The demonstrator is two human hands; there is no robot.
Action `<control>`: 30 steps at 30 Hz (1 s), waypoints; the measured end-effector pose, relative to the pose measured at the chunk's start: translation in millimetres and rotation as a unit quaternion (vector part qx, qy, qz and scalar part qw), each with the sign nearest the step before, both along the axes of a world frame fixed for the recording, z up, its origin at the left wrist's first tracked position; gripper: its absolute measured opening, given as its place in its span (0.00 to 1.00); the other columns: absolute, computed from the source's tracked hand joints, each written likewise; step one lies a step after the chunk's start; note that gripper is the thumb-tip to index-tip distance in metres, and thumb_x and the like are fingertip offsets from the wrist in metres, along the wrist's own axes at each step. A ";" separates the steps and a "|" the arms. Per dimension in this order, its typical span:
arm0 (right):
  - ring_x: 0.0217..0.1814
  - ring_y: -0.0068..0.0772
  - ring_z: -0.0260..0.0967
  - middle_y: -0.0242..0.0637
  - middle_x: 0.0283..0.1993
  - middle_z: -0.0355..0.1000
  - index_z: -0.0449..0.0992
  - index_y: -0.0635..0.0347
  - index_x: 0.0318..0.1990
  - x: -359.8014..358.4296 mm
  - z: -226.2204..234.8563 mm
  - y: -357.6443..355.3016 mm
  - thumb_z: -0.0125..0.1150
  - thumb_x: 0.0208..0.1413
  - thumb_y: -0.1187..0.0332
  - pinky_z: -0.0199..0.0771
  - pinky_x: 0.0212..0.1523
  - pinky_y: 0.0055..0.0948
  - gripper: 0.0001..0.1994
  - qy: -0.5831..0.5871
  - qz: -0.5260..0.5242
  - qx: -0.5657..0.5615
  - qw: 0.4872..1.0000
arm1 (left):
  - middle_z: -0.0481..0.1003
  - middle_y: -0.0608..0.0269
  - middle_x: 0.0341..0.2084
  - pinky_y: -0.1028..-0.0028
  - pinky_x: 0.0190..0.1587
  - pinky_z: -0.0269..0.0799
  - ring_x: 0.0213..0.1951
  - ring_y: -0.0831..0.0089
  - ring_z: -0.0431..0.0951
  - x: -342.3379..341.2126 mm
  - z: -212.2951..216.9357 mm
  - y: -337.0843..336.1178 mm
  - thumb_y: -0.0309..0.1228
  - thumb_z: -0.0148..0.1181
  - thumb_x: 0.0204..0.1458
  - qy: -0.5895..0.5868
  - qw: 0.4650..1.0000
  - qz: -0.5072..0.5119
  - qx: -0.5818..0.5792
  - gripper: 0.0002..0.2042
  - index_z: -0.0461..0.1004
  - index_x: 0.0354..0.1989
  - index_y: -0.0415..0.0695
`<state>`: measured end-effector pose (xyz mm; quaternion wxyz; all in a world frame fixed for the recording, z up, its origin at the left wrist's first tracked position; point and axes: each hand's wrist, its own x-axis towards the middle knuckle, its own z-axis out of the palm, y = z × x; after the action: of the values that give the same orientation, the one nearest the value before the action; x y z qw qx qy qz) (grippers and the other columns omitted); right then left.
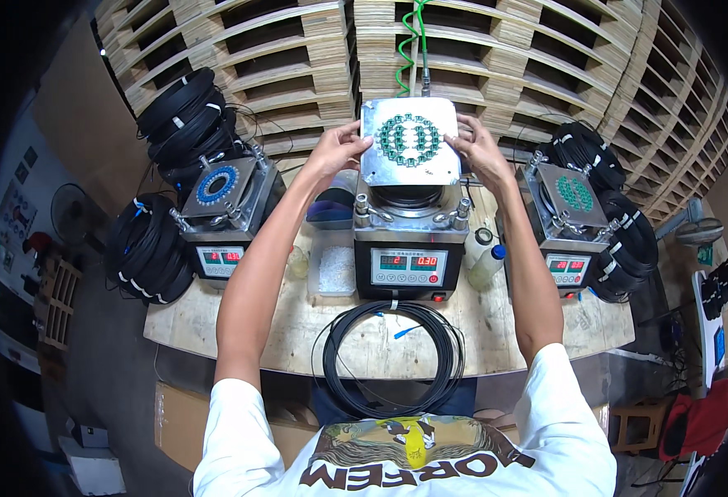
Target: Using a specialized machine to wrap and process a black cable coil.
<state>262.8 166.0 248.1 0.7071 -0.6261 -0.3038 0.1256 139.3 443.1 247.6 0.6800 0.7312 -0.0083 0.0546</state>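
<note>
Both hands grip the square metal plate point(409, 142): left hand point(336, 149) on its left edge, right hand point(473, 147) on its right, holding it above the middle machine point(408, 240) on the desk point(297, 331). A black cable coil point(393, 358) lies nearer.

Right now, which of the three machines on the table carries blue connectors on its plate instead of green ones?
The left machine: its plate shows a blue ring, while the middle machine, whose plate both hands hold, and the right machine carry green ones.

Wooden bench point(546, 335): three machines point(408, 248), cable coil point(393, 358).
</note>
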 end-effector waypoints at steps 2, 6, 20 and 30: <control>0.41 0.26 0.75 0.43 0.43 0.77 0.59 0.70 0.66 5.7 -13.8 -4.4 0.66 0.57 0.71 0.76 0.39 0.24 0.31 0.007 -0.002 -0.002 1.000 | 0.78 0.69 0.36 0.76 0.40 0.75 0.37 0.82 0.77 -2.9 -5.9 -5.5 0.34 0.65 0.58 0.002 1.000 0.022 -0.020 0.29 0.64 0.67 0.46; 0.42 0.23 0.73 0.39 0.43 0.75 0.58 0.65 0.69 -4.7 -26.2 -13.1 0.65 0.59 0.67 0.76 0.40 0.24 0.33 -0.007 -0.016 -0.088 0.996 | 0.80 0.62 0.34 0.77 0.33 0.78 0.30 0.78 0.79 -14.5 -13.2 -14.5 0.32 0.65 0.57 0.037 0.999 0.026 -0.031 0.31 0.61 0.68 0.41; 0.38 0.24 0.73 0.43 0.41 0.77 0.63 0.76 0.64 -1.9 -55.6 -19.4 0.68 0.57 0.63 0.73 0.38 0.22 0.33 -0.065 -0.046 -0.202 0.976 | 0.78 0.66 0.29 0.81 0.31 0.70 0.26 0.83 0.73 -4.1 -44.2 -5.0 0.34 0.68 0.54 0.047 0.993 0.045 0.101 0.30 0.67 0.63 0.34; 0.37 0.24 0.74 0.44 0.37 0.78 0.69 0.74 0.61 3.0 -67.3 -23.0 0.68 0.56 0.56 0.73 0.37 0.24 0.33 -0.116 -0.054 -0.218 0.967 | 0.73 0.58 0.32 0.71 0.35 0.73 0.32 0.73 0.76 -12.0 -67.1 -10.2 0.37 0.73 0.48 -0.048 0.959 0.186 0.209 0.34 0.67 0.63 0.41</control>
<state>265.7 142.9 180.7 0.5190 -0.7909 -0.3149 0.0768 127.2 432.9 180.6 0.4891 0.8419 0.0838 0.2121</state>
